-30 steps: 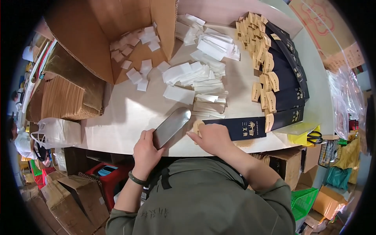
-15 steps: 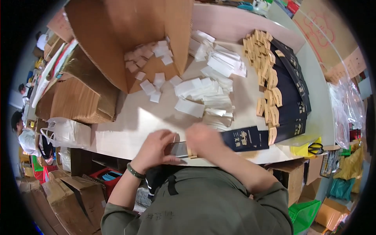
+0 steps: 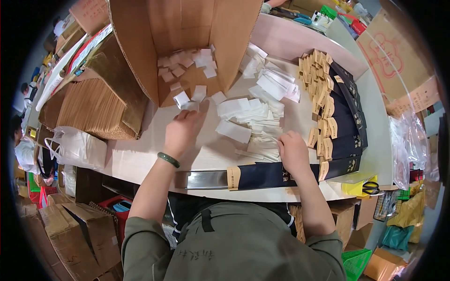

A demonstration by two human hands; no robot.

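Note:
My left hand (image 3: 182, 130) reaches forward, its fingers closed at the edge of a small white square packet (image 3: 189, 106). My right hand (image 3: 294, 151) pinches the right end of a white paper strip at the heap of white strips (image 3: 262, 119). In front of me lies a long, dark blue sleeve (image 3: 260, 176) with a tan paper band (image 3: 233, 177) at its left end. A shiny flat metal strip (image 3: 204, 179) sticks out of that end. No hand is on the sleeve, though my right forearm passes over it.
More small white squares lie in a tall open carton (image 3: 140, 51). Overlapping dark blue sleeves (image 3: 344, 112) with tan bands line the right side. Corrugated sheets (image 3: 91, 112) and a white plastic bag (image 3: 77, 147) stand left. Scissors (image 3: 371, 188) lie by the right edge.
Both hands have left the sleeve and metal strip. My left hand has moved forward to the small squares, my right hand rightward to the paper strips. The banded sleeve now lies around the metal strip.

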